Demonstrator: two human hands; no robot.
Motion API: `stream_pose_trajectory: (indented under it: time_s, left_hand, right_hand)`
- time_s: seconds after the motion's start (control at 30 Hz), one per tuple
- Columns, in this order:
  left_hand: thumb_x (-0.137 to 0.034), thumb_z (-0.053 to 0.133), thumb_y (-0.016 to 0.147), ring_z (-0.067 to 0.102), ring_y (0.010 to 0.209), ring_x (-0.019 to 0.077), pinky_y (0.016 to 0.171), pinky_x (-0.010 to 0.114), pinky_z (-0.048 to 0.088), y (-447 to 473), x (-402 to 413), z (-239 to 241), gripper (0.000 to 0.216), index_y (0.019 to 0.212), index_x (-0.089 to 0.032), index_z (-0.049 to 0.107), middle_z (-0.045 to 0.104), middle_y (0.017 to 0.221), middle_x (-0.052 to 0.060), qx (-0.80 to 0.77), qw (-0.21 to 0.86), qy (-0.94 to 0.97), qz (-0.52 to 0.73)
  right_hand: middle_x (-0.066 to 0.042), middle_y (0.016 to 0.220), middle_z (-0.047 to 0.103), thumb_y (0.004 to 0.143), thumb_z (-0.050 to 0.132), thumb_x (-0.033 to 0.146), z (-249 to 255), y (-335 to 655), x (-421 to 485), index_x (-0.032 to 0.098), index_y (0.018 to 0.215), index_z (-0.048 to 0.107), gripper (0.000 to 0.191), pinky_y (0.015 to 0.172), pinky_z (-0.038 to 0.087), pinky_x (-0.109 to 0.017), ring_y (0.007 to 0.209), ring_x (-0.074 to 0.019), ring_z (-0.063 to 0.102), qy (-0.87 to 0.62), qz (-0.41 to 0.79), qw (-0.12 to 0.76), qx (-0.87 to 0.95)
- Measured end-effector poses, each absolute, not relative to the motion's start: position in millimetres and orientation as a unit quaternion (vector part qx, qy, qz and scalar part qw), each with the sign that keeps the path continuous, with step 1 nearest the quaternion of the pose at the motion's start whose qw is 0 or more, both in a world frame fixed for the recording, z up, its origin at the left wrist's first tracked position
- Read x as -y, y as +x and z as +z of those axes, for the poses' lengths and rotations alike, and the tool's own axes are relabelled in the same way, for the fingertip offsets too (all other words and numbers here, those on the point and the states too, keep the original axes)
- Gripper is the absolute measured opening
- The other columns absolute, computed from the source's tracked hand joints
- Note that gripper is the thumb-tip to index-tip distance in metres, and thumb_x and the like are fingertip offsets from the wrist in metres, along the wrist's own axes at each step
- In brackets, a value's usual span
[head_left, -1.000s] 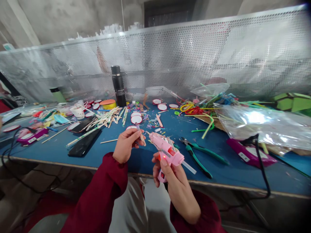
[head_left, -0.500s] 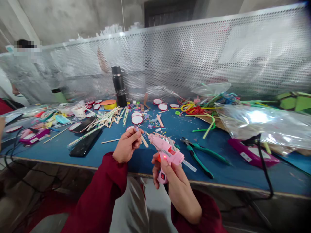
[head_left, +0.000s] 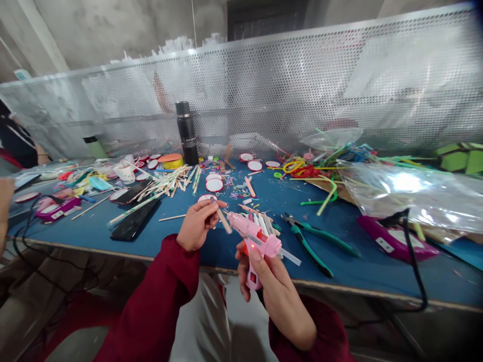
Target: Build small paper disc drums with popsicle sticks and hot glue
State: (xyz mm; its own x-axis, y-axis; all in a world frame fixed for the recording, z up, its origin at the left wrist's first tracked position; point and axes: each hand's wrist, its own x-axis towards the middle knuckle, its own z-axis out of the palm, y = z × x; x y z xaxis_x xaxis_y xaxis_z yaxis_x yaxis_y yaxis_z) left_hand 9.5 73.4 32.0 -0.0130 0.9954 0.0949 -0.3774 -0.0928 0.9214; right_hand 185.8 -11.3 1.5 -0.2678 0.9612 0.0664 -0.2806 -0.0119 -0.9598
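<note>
My right hand (head_left: 264,274) grips a pink hot glue gun (head_left: 254,239) by its handle, a finger on the orange trigger; a red light glows on its side and a clear glue stick pokes out behind. My left hand (head_left: 196,223) pinches a short wooden craft stick (head_left: 223,220), whose lower end meets the gun's nozzle just above the blue table (head_left: 181,236). Both sleeves are dark red.
Green-handled pliers (head_left: 311,241) lie right of the gun. A heap of wooden sticks (head_left: 166,186), round red-rimmed discs (head_left: 214,184), a black flask (head_left: 186,133) and a black phone (head_left: 134,225) sit left and behind. Plastic bags (head_left: 411,193) and pipe cleaners (head_left: 302,168) fill the right. A mesh screen backs the table.
The glue gun has dropped slightly and its nozzle has closed in on the stick's end. The person seen at the far left half a second ago has moved mostly out of view.
</note>
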Motion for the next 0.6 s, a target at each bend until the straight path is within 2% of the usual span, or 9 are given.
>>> stream_pose_trajectory:
  time_s: [0.3,0.6]
  left_hand:
    - [-0.043,0.083,0.074,0.039,0.049,0.0033,0.043,0.017,0.018,10,-72,31,0.036,0.088,-0.012,0.072,0.052,0.060,-0.003,-0.329,0.580,0.432,0.607]
    - [-0.054,0.073,0.082,0.040,0.056,0.0058,0.047,0.017,0.025,10,-74,28,0.040,0.088,-0.015,0.069,0.049,0.065,-0.003,-0.354,0.524,0.504,0.589]
  right_hand:
    - [0.002,0.068,0.059,0.096,0.049,0.062,4,192,15,0.016,0.111,0.053,0.048,0.046,0.045,-0.023,0.050,-0.0100,0.051,-0.342,0.614,0.498,0.509]
    - [0.001,0.065,0.059,0.096,0.048,0.064,8,198,16,0.016,0.105,0.056,0.049,0.051,0.045,-0.025,0.054,-0.0124,0.054,-0.379,0.562,0.492,0.546]
